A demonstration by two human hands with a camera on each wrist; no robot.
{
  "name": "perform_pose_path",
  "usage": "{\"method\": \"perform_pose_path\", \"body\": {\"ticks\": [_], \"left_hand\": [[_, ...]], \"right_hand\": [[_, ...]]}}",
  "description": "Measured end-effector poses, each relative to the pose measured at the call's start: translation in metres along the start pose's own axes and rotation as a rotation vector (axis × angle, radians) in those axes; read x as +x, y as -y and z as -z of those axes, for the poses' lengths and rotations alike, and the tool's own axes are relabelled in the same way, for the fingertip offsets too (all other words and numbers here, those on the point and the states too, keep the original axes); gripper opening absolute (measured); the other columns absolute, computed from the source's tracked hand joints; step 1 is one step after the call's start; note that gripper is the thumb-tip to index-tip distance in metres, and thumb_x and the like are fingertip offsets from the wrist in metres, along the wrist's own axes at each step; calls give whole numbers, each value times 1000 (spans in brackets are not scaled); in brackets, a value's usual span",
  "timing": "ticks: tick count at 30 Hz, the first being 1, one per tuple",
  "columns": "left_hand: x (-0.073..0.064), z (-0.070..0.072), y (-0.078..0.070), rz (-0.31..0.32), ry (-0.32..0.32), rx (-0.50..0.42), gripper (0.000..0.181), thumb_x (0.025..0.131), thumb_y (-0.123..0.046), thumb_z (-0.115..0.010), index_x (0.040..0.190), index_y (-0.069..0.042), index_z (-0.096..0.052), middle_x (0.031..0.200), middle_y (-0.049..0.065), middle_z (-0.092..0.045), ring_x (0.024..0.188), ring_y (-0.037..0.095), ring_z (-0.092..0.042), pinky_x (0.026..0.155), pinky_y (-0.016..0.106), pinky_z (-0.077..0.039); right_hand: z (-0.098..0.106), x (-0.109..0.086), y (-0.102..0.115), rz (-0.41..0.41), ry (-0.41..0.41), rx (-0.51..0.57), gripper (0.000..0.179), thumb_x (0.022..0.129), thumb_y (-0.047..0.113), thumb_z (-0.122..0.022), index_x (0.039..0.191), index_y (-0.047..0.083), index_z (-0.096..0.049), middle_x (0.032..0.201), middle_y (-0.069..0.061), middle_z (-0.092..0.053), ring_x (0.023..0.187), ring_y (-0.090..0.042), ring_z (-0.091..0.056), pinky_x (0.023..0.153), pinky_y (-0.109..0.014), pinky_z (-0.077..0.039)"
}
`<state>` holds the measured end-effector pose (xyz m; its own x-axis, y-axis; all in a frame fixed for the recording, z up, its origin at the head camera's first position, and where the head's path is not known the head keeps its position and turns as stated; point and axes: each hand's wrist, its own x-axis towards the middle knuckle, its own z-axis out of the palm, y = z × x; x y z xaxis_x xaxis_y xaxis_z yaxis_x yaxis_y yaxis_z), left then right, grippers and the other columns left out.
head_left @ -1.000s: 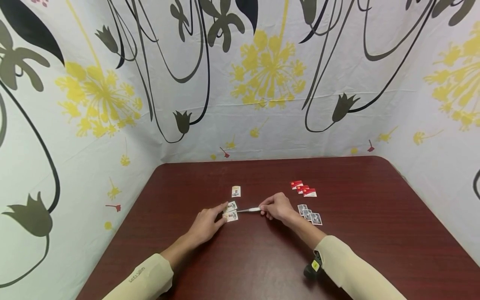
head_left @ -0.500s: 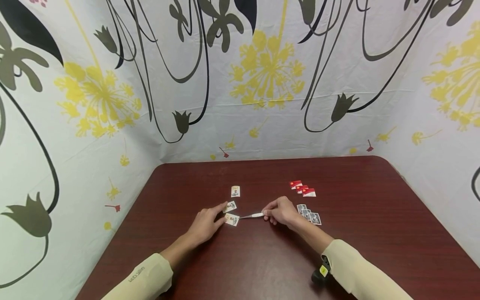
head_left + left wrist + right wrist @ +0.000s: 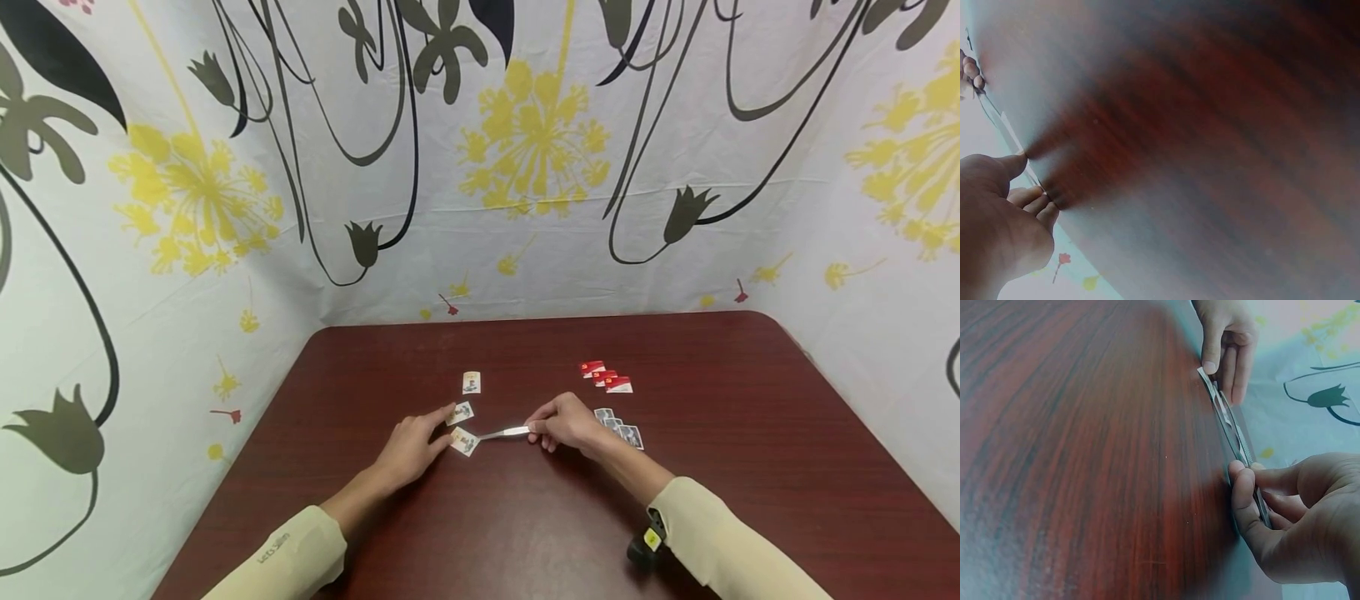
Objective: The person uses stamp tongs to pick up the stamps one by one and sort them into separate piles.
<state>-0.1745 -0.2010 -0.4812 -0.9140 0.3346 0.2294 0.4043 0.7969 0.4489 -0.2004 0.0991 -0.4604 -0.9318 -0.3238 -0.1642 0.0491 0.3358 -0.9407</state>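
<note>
My right hand (image 3: 566, 421) pinches metal tweezers (image 3: 507, 432) between thumb and fingers. Their tips point left and meet the right corner of the nearest small printed card (image 3: 465, 442), which lies turned at an angle. The left thumb touches that card's left side, while extended fingers of my left hand (image 3: 408, 446) rest at the middle card (image 3: 461, 412). A third card (image 3: 472, 382) lies beyond, untouched. In the right wrist view the tweezers' ridged arms (image 3: 1244, 447) show; whether the tips grip the card is too small to tell.
Several red-and-white cards (image 3: 618, 384) overlap at the back right of the dark red table (image 3: 540, 517). Nearer, several grey picture cards (image 3: 631, 437) overlap beside my right forearm. A flower-patterned cloth (image 3: 450, 250) hangs behind the table.
The nearest card has slid toward me and turned clockwise, opening a gap to the middle card. My right hand and the tweezers moved slightly right and nearer; my left hand stayed put.
</note>
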Motion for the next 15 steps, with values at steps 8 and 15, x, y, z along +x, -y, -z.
{"method": "perform_pose_path", "body": {"ticks": [8, 15], "left_hand": [[1, -1, 0, 4, 5, 3, 54, 99, -16, -78, 149, -7, -62, 137, 14, -70, 122, 32, -69, 95, 53, -56], [1, -1, 1, 2, 6, 8, 53, 99, -16, -78, 149, -8, -62, 137, 14, -70, 122, 31, -69, 95, 52, -57]], "right_hand": [[0, 5, 1, -10, -1, -17, 10, 98, -6, -69, 99, -12, -78, 77, -17, -76, 56, -11, -59, 53, -25, -53], [-3, 11, 4, 4, 5, -18, 11, 98, -7, -68, 99, -13, -77, 76, -17, -75, 55, -12, -59, 52, -25, -53]]}}
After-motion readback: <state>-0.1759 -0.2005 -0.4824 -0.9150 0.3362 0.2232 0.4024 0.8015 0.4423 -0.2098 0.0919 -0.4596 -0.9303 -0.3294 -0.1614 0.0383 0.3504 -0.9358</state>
